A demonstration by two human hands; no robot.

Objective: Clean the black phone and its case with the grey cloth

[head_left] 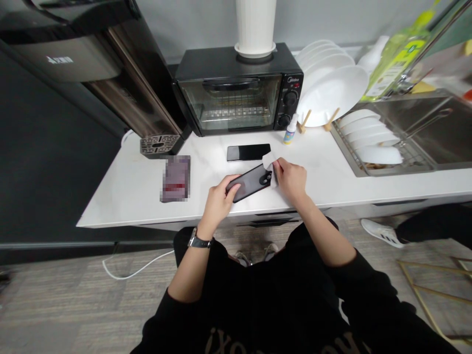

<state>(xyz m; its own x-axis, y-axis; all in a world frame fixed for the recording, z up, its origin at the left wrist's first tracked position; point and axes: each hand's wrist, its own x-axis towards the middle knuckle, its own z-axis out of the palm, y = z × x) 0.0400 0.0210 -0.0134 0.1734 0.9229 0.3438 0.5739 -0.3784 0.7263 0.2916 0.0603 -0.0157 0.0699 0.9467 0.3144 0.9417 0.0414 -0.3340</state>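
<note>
Smartphone [246, 183] in a dark case sits between the two hands, tilted across the view and just in from the front edge of the counter [129, 209]. Its round camera bump lies toward the right hand. The left hand [217, 196], with a dark wristwatch [200, 241] on its wrist, is closed around the near end of the phone, fingers curled over the case. The right hand [291, 179] is partly closed, its fingertips pinching a white wipe [270, 169] against the far end of the phone, right beside the camera bump. This view does not show whether the phone touches the counter or is held just above it.

A second phone [248, 152], black and flat, lies on the counter just beyond the hands. A pixelated packet [175, 178] lies to their left, near the front edge. Along the back edge stands a black Midea toaster oven [228, 101], with a white ribbed vase [255, 24] on top. A small dropper bottle [291, 129] stands by the oven's right corner, next to white plates [332, 93] in a wooden stand. At the right end, a wire dish rack [368, 147] holding white dishes sits beside a steel sink [431, 130]. Beyond the front edge, a co-worker's white sneaker [381, 232] rests on the floor at right.
</note>
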